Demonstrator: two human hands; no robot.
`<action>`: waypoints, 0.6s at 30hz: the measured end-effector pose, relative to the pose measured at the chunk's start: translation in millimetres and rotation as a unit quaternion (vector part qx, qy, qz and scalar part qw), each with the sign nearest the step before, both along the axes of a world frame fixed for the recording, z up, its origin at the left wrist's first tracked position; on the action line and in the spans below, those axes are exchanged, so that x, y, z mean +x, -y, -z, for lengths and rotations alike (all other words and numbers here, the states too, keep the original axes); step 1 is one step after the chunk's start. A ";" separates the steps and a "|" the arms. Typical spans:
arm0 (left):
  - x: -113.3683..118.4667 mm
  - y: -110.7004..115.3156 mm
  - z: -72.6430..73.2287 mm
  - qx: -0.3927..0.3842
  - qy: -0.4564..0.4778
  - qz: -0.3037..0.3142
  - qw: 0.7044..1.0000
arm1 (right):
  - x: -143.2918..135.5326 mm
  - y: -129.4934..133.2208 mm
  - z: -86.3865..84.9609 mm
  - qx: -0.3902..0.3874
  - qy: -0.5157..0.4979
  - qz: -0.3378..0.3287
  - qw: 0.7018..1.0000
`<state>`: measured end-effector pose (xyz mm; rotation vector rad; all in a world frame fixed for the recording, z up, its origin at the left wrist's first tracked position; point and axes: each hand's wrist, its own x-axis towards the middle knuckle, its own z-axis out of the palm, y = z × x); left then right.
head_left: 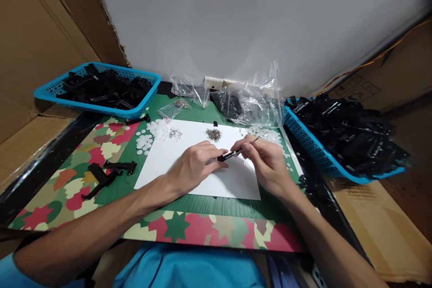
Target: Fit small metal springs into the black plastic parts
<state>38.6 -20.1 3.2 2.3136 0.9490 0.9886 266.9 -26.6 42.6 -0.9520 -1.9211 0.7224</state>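
Observation:
Over the white sheet (168, 162), my left hand (199, 162) is closed around one end of a small black plastic part (222, 158). My right hand (266, 159) pinches a slim metal tool (255, 141) that looks like tweezers, its tip angled down and left to the black part. The fingers partly hide both. Just beyond the hands lies a pile of tiny metal pieces (213, 134), with a smaller pile of thin metal pieces (175, 134) to its left. White round discs are scattered on the left (144, 142) and at the right (265, 133).
A blue basket (135, 111) of black parts stands back left; another blue basket (312, 148), heaped high, stands right. Clear plastic bags (259, 103) lie against the wall. Loose black parts (103, 177) rest on the patterned mat (175, 229) at left. Cardboard (381, 229) flanks the table.

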 end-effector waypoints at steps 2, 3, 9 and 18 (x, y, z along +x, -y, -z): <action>-0.6 0.2 2.0 -0.020 -0.003 -0.012 1.000 | -2.5 -0.8 3.1 -0.023 0.012 0.001 1.000; -0.9 0.4 3.1 -0.027 -0.002 -0.020 0.999 | -4.1 -1.2 4.5 -0.029 0.020 0.004 0.999; -1.4 0.0 5.8 -0.015 -0.001 -0.019 1.000 | -13.0 -5.0 10.1 -0.022 0.066 0.014 0.997; -3.6 -4.4 6.5 0.014 -0.027 0.018 0.999 | -16.7 -6.3 13.7 -0.036 0.090 0.000 0.995</action>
